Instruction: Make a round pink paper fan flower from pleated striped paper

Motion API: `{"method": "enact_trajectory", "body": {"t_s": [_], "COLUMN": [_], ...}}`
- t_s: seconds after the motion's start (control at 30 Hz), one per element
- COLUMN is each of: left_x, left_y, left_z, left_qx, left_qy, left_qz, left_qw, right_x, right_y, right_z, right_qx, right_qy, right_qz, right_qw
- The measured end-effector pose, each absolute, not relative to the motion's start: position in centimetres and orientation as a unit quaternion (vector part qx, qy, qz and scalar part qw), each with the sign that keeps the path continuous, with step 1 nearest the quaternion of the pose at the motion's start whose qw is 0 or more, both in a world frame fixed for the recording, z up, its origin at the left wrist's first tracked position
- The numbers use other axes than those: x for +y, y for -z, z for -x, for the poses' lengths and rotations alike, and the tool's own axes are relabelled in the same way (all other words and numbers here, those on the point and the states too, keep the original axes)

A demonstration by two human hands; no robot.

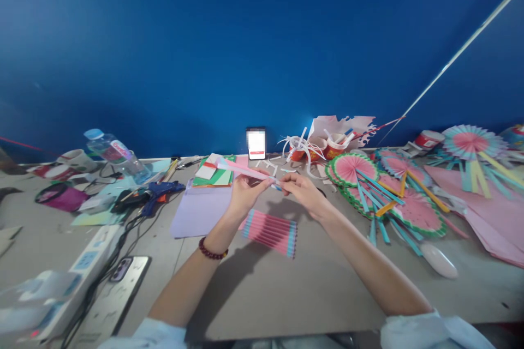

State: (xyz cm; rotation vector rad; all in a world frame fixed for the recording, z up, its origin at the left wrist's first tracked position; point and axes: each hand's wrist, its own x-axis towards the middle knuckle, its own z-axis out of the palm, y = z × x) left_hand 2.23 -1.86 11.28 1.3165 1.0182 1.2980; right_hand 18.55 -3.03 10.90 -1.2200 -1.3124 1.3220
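Observation:
A folded pink paper strip (241, 170) with pale blue edging is held up over the table between both hands. My left hand (245, 193), with a dark red bead bracelet on its wrist, is closed around the strip's middle. My right hand (301, 188) pinches the strip's near end with thumb and fingers. Below the hands a pleated pink paper sheet (271, 232) with blue edges lies flat on the grey table (286, 289). A lilac paper sheet (200, 212) lies to its left.
Several finished pink and green paper fans (380, 191) on coloured sticks lie at the right, beside pink paper (491, 212). A phone (256, 143) stands against the blue wall. A blue glue gun (161, 193), a water bottle (117, 155), paper cups (327, 147) and another phone (125, 283) sit around.

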Motion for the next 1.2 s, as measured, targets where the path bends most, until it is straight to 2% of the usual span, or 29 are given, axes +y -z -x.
{"method": "enact_trajectory", "body": {"t_s": [0.33, 0.63, 0.8, 1.07, 1.2], "left_x": [-2.9, -3.2, -3.8, -3.6, -5.5], "left_y": [-11.9, -10.9, -10.6, -9.6, -10.8], "left_z": [-2.7, -3.5, -3.7, -3.1, -3.0], "left_qx": [0.406, 0.415, 0.373, 0.337, 0.336], "left_qy": [-0.564, -0.577, -0.592, -0.597, -0.591], "left_qz": [-0.546, -0.517, -0.498, -0.607, -0.618], "left_qw": [0.468, 0.477, 0.512, 0.401, 0.396], "right_x": [-3.4, -3.4, -3.5, -3.6, -2.2], "right_y": [-10.7, -10.0, -10.1, -10.1, -9.2], "right_z": [-17.8, -17.9, -17.9, -17.5, -18.8], "right_qx": [-0.518, -0.609, -0.617, -0.623, -0.608], "right_qy": [-0.531, -0.322, -0.296, -0.296, -0.253], "right_qz": [0.469, 0.521, 0.524, 0.517, 0.545], "right_qw": [0.479, 0.504, 0.508, 0.508, 0.518]}}
